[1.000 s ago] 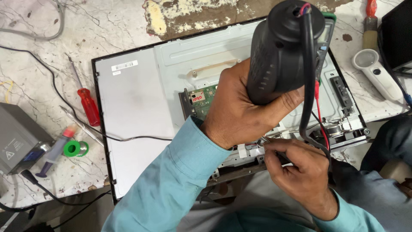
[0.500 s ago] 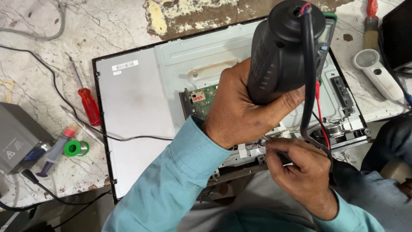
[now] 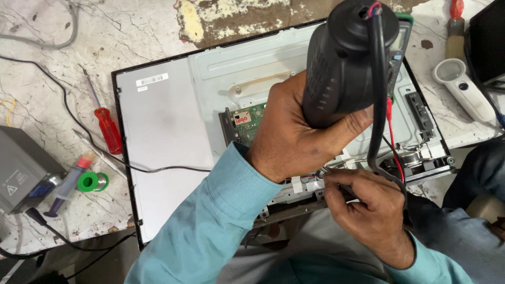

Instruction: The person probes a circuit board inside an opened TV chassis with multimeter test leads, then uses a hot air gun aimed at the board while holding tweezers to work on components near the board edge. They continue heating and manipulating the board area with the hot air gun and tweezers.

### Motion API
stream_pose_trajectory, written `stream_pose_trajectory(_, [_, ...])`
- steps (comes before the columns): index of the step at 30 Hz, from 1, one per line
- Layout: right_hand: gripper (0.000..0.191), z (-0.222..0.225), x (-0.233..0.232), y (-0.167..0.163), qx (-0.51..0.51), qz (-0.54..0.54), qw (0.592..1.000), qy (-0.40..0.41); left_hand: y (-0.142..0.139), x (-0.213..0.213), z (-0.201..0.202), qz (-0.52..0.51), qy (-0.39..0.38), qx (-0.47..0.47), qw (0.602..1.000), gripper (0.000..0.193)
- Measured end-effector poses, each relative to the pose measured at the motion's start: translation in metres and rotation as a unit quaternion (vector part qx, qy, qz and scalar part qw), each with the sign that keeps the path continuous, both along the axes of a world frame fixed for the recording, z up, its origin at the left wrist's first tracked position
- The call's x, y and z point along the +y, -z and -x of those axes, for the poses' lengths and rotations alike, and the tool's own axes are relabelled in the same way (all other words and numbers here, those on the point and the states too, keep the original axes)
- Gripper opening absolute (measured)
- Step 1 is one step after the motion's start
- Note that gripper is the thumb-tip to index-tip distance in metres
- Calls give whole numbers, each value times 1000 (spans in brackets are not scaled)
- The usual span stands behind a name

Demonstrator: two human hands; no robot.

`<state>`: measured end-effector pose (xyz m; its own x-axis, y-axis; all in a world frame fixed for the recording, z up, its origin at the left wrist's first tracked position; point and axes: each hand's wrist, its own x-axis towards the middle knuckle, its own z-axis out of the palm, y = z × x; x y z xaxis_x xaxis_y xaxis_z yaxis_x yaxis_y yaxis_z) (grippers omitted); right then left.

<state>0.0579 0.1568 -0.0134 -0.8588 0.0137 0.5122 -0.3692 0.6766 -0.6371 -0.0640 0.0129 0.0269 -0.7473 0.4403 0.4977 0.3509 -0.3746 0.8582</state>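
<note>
1. Dark grey hot-air gun (image 3: 342, 58) stands nearly upright in the left hand (image 3: 294, 131), fist clamped around its lower body, cable end up.
2. Below that grip, the right hand (image 3: 368, 210) pinches a thin tool, tip hidden, at the panel's (image 3: 163, 142) near edge.
3. Open marble lies left.

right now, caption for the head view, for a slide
Left hand grips a dark power tool above an opened monitor back panel; right hand pinches a small part at its lower edge.

Single head-worn view, looking steeply down, close over both hands and an opened panel (image 3: 168, 137) on a marble worktop (image 3: 42, 105).
</note>
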Motion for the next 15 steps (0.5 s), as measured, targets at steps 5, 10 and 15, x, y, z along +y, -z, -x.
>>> stream_pose_trajectory(5, [11, 0, 0, 0, 15, 0, 1000, 0, -1, 0, 1, 19, -17, 27, 999, 21])
stream_pose_trajectory(10, [11, -1, 1, 1, -1, 1, 1000, -4, -3, 0, 0, -6, -6, 21, 1000, 23])
stream_pose_trajectory(15, [11, -1, 2, 1, -9, -3, 1000, 1, -4, 0, 0, 5, -8, 10, 1000, 24])
